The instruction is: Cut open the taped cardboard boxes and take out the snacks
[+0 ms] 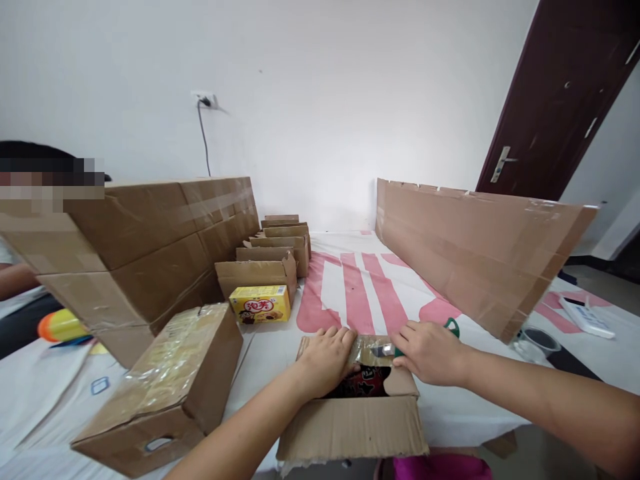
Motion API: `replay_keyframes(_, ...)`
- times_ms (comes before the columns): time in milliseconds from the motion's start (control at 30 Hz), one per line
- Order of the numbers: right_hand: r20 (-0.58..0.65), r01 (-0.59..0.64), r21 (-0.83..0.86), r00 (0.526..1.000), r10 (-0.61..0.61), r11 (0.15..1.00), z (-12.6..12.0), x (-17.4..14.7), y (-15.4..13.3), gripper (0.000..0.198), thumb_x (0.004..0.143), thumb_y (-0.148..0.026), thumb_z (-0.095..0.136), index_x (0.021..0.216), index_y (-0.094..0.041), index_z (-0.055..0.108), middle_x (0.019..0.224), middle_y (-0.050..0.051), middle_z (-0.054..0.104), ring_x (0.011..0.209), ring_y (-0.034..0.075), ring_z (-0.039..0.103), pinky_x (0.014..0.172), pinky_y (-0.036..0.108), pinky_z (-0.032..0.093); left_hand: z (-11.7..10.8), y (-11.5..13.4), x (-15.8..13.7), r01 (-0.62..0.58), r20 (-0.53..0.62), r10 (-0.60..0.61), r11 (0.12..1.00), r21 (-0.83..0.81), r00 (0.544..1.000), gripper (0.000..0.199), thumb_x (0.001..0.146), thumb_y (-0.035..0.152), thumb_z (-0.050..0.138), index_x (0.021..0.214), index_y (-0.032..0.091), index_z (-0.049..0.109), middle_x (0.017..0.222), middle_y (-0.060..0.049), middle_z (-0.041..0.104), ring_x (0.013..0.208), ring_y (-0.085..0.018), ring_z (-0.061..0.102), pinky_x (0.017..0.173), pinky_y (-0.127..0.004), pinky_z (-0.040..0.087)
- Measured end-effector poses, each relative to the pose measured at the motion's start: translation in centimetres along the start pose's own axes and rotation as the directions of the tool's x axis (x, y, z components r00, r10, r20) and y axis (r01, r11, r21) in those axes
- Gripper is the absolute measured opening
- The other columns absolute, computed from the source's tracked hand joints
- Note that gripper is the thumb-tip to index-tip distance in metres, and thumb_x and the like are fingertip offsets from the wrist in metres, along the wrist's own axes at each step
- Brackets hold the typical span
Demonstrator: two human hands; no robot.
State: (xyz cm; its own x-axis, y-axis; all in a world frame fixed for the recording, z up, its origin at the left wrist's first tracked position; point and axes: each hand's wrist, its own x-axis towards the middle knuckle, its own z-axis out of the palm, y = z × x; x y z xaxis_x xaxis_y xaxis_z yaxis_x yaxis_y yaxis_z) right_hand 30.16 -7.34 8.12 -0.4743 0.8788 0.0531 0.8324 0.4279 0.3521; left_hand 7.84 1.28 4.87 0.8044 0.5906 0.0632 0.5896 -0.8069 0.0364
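A small cardboard box (353,427) sits at the table's front edge, partly opened, with clear tape across its top. Inside the opening shows a dark item with red lettering (367,383). My left hand (327,360) is closed on the box's top flap, fingers over it and thumb at the opening. In my right hand (427,353) is a green-handled utility knife (385,350), its blade pointing left at the taped flap. Part of the handle is hidden by my fingers.
A long taped carton (210,373) lies on the left, near a yellow snack box (261,305). Behind are several cardboard dividers (255,272). Tall cardboard walls stand left (150,233) and right (475,247) on the pink-and-white tablecloth (345,293). Another person (17,280) is at far left.
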Motion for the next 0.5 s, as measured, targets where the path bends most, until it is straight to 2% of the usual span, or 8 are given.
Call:
replay_keyframes(233, -0.221, 0.096, -0.188, 0.966, -0.137, 0.977, 1.4, -0.5, 0.3, 0.023, 0.094, -0.035, 0.051, 0.098, -0.014, 0.059, 0.078, 0.007, 0.062, 0.072, 0.021, 0.055, 0.058, 0.033, 0.027, -0.3, 0.1, -0.2, 0.005, 0.013, -0.004, 1.0, -0.009, 1.0, 0.047, 0.088, 0.043, 0.054, 0.127, 0.018, 0.046, 0.123, -0.012, 0.06, 0.113, -0.031, 0.054, 0.096, -0.044, 0.04)
replay_keyframes(367, -0.302, 0.092, -0.255, 0.938, -0.17, 0.962, 1.6, -0.8, 0.0, 0.018, 0.095, -0.022, 0.045, 0.097, -0.013, 0.06, 0.075, 0.006, 0.061, 0.069, 0.02, 0.052, 0.058, 0.034, 0.025, -0.8, 0.1, -0.3, 0.001, 0.032, 0.0, 1.0, -0.031, 0.999, 0.055, 0.085, 0.047, 0.056, 0.13, 0.018, 0.045, 0.128, -0.013, 0.057, 0.116, -0.032, 0.053, 0.096, -0.046, 0.04)
replay_keyframes(433, -0.331, 0.09, -0.293, 0.925, -0.189, 0.952, 1.7, -0.8, -0.4, 0.018, 0.094, -0.015, 0.043, 0.097, -0.013, 0.061, 0.075, 0.006, 0.061, 0.069, 0.02, 0.051, 0.058, 0.034, 0.025, -1.4, 0.3, 0.0, -0.043, 0.008, 0.044, 0.996, -0.077, 0.999, 0.061, 0.084, 0.045, 0.059, 0.136, 0.019, 0.04, 0.138, -0.013, 0.05, 0.123, -0.031, 0.048, 0.1, -0.046, 0.039)
replay_keyframes(500, -0.342, 0.103, -0.304, 0.916, -0.209, 0.947, 1.7, -0.8, -0.7, 0.019, 0.092, -0.011, 0.042, 0.096, -0.014, 0.061, 0.075, 0.007, 0.062, 0.069, 0.02, 0.051, 0.058, 0.034, 0.025, -2.1, 0.8, 0.4, -0.125, -0.035, 0.122, 0.986, -0.109, 0.992, 0.053, 0.085, 0.032, 0.058, 0.135, 0.025, 0.042, 0.139, -0.009, 0.048, 0.124, -0.029, 0.045, 0.101, -0.044, 0.039)
